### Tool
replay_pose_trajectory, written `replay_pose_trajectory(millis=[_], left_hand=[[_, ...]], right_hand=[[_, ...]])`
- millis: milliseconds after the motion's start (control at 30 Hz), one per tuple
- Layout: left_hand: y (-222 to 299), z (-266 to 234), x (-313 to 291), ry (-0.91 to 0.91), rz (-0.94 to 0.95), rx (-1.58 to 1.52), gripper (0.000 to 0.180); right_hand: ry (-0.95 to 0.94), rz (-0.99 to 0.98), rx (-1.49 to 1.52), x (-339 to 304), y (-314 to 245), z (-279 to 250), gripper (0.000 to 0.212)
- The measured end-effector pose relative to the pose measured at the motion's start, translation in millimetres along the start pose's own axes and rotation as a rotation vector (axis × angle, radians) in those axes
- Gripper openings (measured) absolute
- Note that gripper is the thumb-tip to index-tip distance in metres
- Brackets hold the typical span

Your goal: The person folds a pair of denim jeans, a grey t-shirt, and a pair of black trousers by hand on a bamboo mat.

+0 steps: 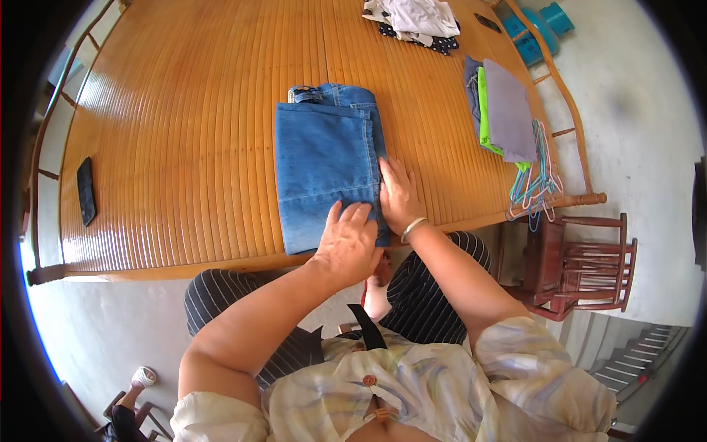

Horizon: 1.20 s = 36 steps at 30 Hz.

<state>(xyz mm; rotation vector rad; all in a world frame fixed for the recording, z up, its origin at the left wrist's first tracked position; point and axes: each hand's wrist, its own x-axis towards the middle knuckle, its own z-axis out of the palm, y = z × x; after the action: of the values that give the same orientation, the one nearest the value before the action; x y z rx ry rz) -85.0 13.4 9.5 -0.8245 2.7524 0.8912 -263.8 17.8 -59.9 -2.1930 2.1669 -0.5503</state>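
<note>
A pair of blue jeans [320,151], folded into a rough rectangle, lies on the slatted bamboo bed [184,132] close to its near edge. The waistband with its belt loops shows at the far end. My left hand [347,239] rests on the near right corner of the denim, its fingers stretched out over the cloth. Along the right side of the bundle lies my right hand [398,195], fingers extended and touching the edge; a bangle circles that wrist. Neither hand grips the cloth.
Folded clothes [508,110] in purple, green and grey lie at the right, beside several hangers [536,180]. A white and dotted clothes pile [420,22] sits at the far side. A black phone-like object [86,191] lies left. A wooden chair [589,265] stands off the right corner.
</note>
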Motion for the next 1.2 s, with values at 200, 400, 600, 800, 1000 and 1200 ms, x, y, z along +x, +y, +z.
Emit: replay_pose_trajectory(millis=[200, 400, 600, 800, 1000, 1200], left_hand=[[-20, 17, 4, 0.238, -0.049, 0.088, 0.081], [-19, 23, 5, 0.203, -0.088, 0.14, 0.084], [-17, 25, 4, 0.191, -0.061, 0.131, 0.087], [-24, 25, 8, 0.264, -0.02, 0.107, 0.086], [-33, 20, -3, 0.391, -0.057, -0.219, 0.075], [-57, 31, -16, 0.49, -0.209, 0.039, 0.073]], right_hand=[[-0.08, 0.041, 0.202, 6, 13, -12, 0.04], [0.192, 0.022, 0.282, 35, -11, -42, 0.046], [0.071, -0.075, 0.175, 0, -40, 5, 0.057], [-0.058, 0.131, 0.123, -17, 19, -6, 0.065], [0.15, 0.009, 0.225, 12, -42, -26, 0.064], [0.028, -0.042, -0.027, -9, -37, 2, 0.061]])
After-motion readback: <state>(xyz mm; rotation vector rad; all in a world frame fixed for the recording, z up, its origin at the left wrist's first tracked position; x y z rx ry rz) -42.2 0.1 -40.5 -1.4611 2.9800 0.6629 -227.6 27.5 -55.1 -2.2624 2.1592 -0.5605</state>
